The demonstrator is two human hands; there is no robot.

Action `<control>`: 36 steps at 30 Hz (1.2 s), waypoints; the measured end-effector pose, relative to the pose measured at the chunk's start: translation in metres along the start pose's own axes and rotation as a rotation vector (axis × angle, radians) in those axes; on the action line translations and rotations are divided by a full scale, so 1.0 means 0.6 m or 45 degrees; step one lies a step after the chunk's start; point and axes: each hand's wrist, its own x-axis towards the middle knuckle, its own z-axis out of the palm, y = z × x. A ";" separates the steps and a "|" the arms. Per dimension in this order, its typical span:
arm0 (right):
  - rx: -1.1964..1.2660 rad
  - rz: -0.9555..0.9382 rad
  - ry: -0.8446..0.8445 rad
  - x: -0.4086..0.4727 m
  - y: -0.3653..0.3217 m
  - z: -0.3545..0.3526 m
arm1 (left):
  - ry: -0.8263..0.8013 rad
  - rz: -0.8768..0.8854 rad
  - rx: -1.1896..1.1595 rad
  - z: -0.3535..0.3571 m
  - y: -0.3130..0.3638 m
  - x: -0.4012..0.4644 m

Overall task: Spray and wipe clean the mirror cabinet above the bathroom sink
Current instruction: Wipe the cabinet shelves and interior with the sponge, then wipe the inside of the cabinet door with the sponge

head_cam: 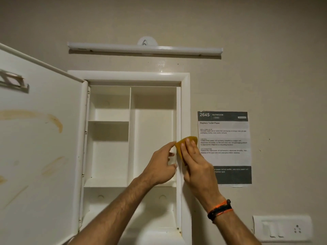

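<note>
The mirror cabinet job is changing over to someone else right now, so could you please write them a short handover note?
Right hand: presses the yellow cloth flat against the cabinet's right frame.
Left hand: open, fingers at the frame's inner edge, holding nothing.
Cabinet door is swung open to the left; shelves hold nothing.
Done: cannot be judged beyond the frame wipe under way.
Left: brownish smears on the door's inner face; the mirror side faces away, so check it. No spray bottle in view.

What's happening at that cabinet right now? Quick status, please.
Right hand presses yellow cloth on cabinet frame. Left hand open, at inner edge. Door open, stained. Nothing in the way.
</note>
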 end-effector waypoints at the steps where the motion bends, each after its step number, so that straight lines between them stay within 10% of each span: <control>1: 0.052 0.006 -0.001 -0.002 0.001 -0.005 | 0.001 -0.017 0.006 0.002 0.003 -0.001; 12: 0.662 0.290 0.424 0.060 -0.066 -0.063 | 0.327 -0.145 0.423 -0.070 0.029 -0.052; 23: 2.179 1.310 0.053 0.121 -0.206 0.020 | 0.643 -0.297 0.865 -0.290 0.056 -0.146; 36: 1.815 1.053 0.004 0.204 -0.336 0.094 | 0.421 -0.106 1.715 -0.448 0.107 -0.179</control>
